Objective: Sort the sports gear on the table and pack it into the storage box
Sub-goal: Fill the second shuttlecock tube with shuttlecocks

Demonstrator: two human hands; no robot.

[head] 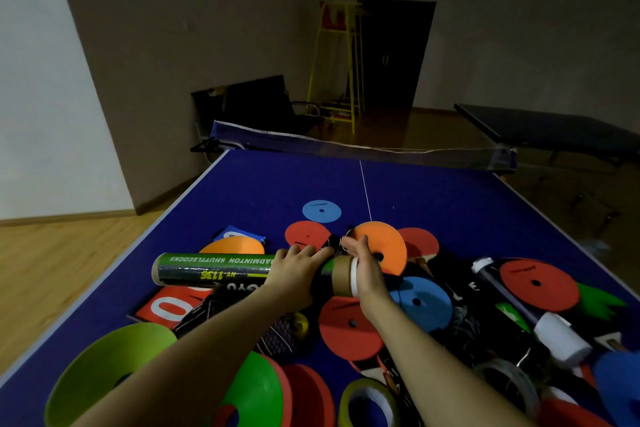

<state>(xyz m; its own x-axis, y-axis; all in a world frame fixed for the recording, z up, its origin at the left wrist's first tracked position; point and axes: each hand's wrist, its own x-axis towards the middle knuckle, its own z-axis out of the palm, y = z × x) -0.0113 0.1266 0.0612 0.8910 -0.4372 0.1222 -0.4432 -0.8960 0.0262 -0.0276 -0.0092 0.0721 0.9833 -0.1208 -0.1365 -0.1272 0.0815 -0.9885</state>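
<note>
Green shuttlecock tube (211, 269), frame centre: we grip it with left hand (298, 274); right hand (363, 267) clasps its capped end.

The left hand (294, 274) covers the shuttlecock tube's (214, 269) middle; the green cone (104, 367) is cut off below.

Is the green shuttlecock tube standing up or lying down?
Lying down. The tube stretches sideways above the table, with the left hand and right hand gripping its right end.
</note>
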